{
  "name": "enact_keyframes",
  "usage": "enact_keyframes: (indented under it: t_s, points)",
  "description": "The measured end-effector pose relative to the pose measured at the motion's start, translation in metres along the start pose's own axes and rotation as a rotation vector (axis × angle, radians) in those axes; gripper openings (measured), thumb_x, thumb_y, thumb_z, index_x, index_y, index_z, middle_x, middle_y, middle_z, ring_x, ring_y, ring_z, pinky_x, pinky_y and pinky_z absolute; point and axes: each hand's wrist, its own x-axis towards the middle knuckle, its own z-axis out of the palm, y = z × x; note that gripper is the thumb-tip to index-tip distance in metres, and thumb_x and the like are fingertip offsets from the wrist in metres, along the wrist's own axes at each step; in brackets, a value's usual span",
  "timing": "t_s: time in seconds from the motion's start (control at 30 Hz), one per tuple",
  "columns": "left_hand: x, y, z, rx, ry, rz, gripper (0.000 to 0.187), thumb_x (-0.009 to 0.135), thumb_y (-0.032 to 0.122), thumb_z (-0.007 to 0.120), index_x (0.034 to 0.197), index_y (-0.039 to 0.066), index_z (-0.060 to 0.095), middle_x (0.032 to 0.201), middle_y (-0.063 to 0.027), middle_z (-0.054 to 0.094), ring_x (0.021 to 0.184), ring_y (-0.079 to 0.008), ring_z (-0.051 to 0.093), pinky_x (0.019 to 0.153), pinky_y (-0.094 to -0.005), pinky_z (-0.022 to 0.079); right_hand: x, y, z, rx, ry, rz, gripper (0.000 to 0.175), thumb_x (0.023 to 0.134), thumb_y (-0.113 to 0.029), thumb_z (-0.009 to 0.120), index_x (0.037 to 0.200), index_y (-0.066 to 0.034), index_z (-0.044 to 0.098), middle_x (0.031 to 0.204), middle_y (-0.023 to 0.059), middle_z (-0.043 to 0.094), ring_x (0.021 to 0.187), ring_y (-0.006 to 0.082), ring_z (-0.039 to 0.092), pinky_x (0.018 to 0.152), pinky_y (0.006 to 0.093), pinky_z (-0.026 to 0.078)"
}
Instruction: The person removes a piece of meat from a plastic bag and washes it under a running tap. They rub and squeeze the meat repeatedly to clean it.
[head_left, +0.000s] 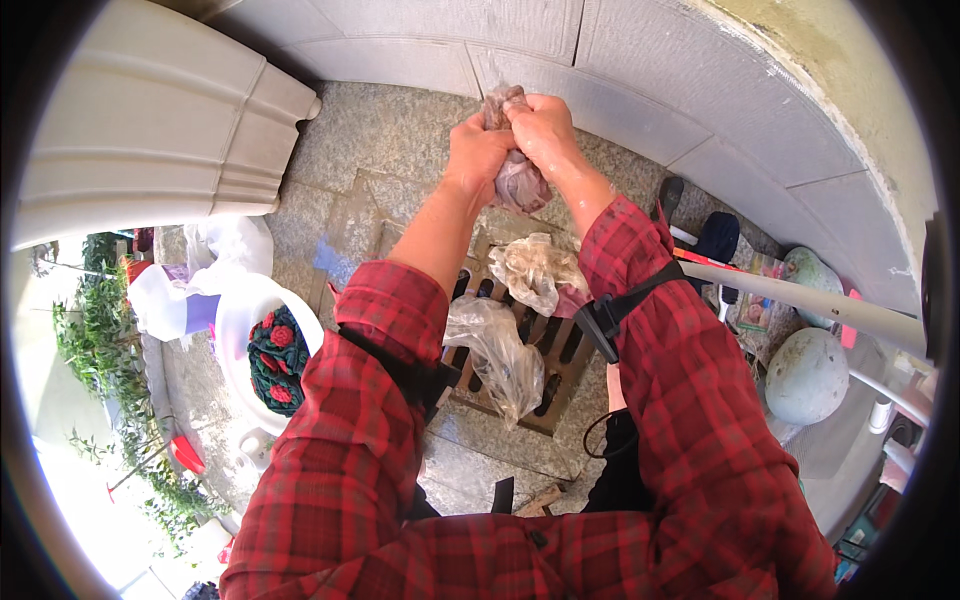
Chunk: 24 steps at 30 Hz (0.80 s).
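Note:
My left hand (480, 157) and my right hand (541, 133) both grip a wet-looking, purplish-brown crumpled plastic bag (523, 184), held out near the tiled wall. The bag sticks out above and below my fingers, and what it may contain cannot be told. Water drops show on my right hand and wrist. Nearer to my body, a brownish crumpled plastic bag (534, 271) and a clear plastic bag (501, 352) lie on a slotted drain grate (553, 409). A bit of pink material shows beside the brownish bag.
At the left stand a large beige plastic container (157, 120) and a white tub (232, 330) with a dark green knitted item with red flowers (279, 360). A pale pole (810, 300) crosses at the right, near pale round gourds (808, 375). The grey tiled wall (637, 97) curves along the far side.

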Motion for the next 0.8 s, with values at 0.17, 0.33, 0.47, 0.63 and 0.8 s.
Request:
enact_keyframes:
  t_s: [0.17,0.33,0.47,0.63,0.8]
  points:
    - [-0.004,-0.001,-0.009,-0.354,-0.244,-0.103,0.026,0.081,0.006,0.069,0.105,0.001,0.06,0.094,-0.0113,0.067,0.08,-0.0215,0.067,0.071,-0.0362,0.057,0.005,-0.004,-0.006,0.62,0.095,0.171,0.03,0.088,-0.02,0.063,0.086,0.0093,0.061,0.083,0.0104,0.063,0.069,0.0154,0.058,0.06,0.034,0.049]
    - [0.002,0.007,-0.004,-0.466,-0.11,-0.211,0.027,0.09,0.021,0.061,0.108,0.001,0.058,0.102,-0.0123,0.064,0.092,-0.0229,0.063,0.083,-0.0386,0.053,-0.001,-0.012,-0.022,0.904,-0.044,0.241,0.027,0.093,-0.02,0.058,0.088,0.0071,0.06,0.086,0.0121,0.063,0.071,0.0203,0.061,0.064,0.0368,0.052]
    - [0.007,0.018,-0.004,-0.256,-0.015,-0.049,0.024,0.086,0.01,0.065,0.106,-0.001,0.059,0.097,-0.0116,0.064,0.085,-0.0192,0.063,0.075,-0.033,0.053,0.002,-0.015,-0.021,0.675,-0.029,0.24,0.032,0.091,-0.023,0.06,0.09,0.0091,0.061,0.084,0.0126,0.063,0.07,0.0189,0.06,0.062,0.0358,0.05]
    - [0.019,0.019,-0.008,-0.106,-0.043,0.016,0.022,0.084,0.007,0.067,0.1,-0.007,0.061,0.09,-0.0143,0.065,0.078,-0.0214,0.063,0.071,-0.0324,0.053,0.012,-0.015,-0.012,0.488,-0.099,0.275,0.039,0.09,-0.032,0.063,0.09,0.0067,0.062,0.085,0.0105,0.064,0.07,0.0164,0.059,0.061,0.0339,0.049]
    - [0.036,0.014,-0.023,-0.188,0.014,-0.085,0.021,0.091,0.015,0.059,0.101,-0.003,0.059,0.098,-0.0157,0.064,0.085,-0.025,0.065,0.074,-0.0393,0.055,0.004,-0.01,-0.01,0.567,-0.075,0.172,0.046,0.086,-0.034,0.067,0.085,0.012,0.062,0.08,0.0124,0.063,0.07,0.0178,0.059,0.059,0.0351,0.047]
